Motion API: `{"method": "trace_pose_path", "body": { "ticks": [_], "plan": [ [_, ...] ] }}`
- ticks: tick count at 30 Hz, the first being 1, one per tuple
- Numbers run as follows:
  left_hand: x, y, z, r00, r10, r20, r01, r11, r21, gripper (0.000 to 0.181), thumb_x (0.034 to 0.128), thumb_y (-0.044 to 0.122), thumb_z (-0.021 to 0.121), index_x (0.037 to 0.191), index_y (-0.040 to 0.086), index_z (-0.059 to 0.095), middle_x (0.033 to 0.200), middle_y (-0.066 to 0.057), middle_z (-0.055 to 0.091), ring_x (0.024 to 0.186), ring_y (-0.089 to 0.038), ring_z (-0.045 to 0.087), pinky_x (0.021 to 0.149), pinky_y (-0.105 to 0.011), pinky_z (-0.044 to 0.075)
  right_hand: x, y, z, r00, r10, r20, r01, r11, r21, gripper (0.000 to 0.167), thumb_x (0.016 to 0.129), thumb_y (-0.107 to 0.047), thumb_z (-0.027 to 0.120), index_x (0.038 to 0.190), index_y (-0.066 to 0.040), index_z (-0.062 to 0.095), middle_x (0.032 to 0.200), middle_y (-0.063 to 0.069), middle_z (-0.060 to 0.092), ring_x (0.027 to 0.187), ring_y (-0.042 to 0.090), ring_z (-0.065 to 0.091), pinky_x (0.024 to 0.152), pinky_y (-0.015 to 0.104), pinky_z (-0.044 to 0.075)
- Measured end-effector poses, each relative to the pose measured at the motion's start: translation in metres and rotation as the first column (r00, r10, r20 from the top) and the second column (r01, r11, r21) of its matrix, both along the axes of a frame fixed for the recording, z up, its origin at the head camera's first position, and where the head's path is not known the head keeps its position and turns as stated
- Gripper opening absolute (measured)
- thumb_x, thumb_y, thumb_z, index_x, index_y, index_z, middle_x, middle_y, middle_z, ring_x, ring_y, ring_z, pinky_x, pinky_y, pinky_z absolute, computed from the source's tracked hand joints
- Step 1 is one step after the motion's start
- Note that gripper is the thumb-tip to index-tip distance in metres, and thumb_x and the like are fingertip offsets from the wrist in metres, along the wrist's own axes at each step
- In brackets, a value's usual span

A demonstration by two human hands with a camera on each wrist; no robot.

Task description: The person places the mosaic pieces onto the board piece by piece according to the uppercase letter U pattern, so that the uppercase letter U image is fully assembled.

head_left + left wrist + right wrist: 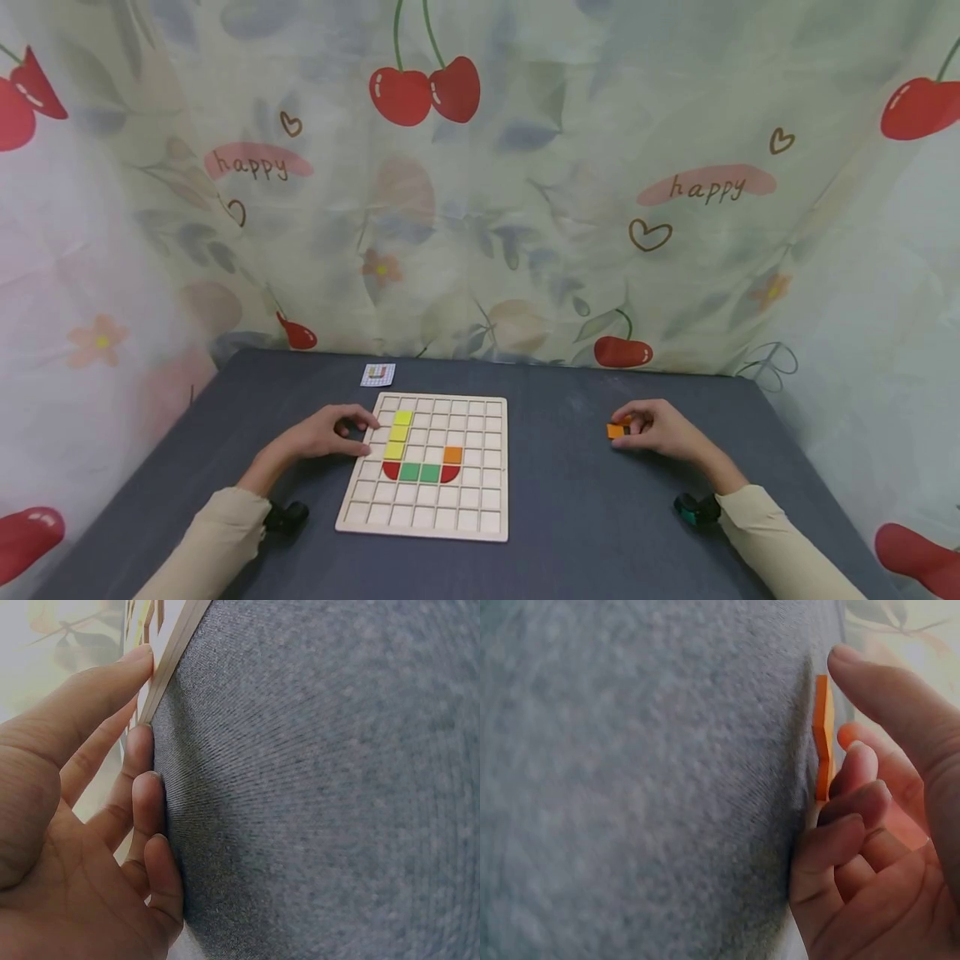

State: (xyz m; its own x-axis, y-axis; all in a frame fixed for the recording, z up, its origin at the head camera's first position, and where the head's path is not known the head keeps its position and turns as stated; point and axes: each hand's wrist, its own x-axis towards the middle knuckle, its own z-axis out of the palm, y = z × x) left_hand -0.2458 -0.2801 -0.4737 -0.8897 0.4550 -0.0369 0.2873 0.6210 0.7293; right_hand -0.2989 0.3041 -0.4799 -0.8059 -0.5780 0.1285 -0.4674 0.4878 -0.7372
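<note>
My left hand [333,432] rests at the left edge of a wooden grid board [495,525], thumb and fingertips against its edge. In the left wrist view the thumb [112,686] touches the board's side [176,656] while the lower fingers lie on the cloth. On the grid sit yellow squares [399,433], green squares [419,472], an orange square [453,455] and red rounded pieces [450,474]. Off to the right, my right hand [660,429] hovers over orange tiles [617,432] lying on the table. Its thumb [885,697] stands apart from the orange tiles [822,724].
A small patterned card [378,375] lies behind the board's left corner. Dark grey cloth [562,483] covers the table. A printed curtain [480,208] closes off the back and sides. Each wrist wears a black camera band [287,517].
</note>
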Motion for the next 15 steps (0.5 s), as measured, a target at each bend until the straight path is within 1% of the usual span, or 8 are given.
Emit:
{"method": "trace_pose_path", "body": {
  "ticks": [7, 15],
  "plan": [
    [-0.0001, -0.0002, -0.0008, 1.000, -0.002, 0.000, 0.002, 1.000, 0.005, 0.034, 0.0887, 0.017, 0.082, 0.118, 0.005, 0.069, 0.106, -0.006, 0.060, 0.096, -0.026, 0.052, 0.082, -0.036, 0.043, 0.0008, -0.0040, 0.0000, 0.999, -0.033, -0.010, 0.033, 0.999, 0.036, 0.027, 0.087, -0.016, 0.084, 0.107, -0.001, 0.073, 0.075, 0.001, 0.061, 0.065, 0.014, 0.055, 0.060, 0.026, 0.045],
    [-0.0002, -0.0002, -0.0006, 1.000, -0.002, -0.002, 0.002, 1.000, 0.013, 0.034, 0.0885, 0.017, 0.082, 0.118, 0.005, 0.070, 0.107, -0.007, 0.060, 0.096, -0.026, 0.052, 0.081, -0.038, 0.043, 0.0010, -0.0078, 0.0004, 0.998, -0.020, -0.062, 0.023, 0.999, 0.039, 0.022, 0.087, -0.011, 0.082, 0.104, 0.000, 0.074, 0.072, -0.001, 0.061, 0.062, 0.012, 0.054, 0.057, 0.026, 0.044]
  ]
}}
